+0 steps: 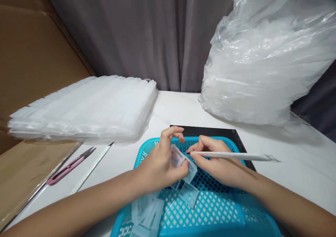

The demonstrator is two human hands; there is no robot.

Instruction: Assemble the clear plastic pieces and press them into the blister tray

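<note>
We see a small packing workspace: clear plastic bulk bag (262, 65), brown cardboard (34, 55), white table (174, 107), grey curtains (131, 30).

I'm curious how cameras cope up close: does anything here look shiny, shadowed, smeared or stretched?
In the head view: glare streaks the bag, with a soft shadow on the table below it; the white stick blurs towards its right end; the curtain sits dim; the bag seems stretched towards the corner, probably by a wide lens.
</note>
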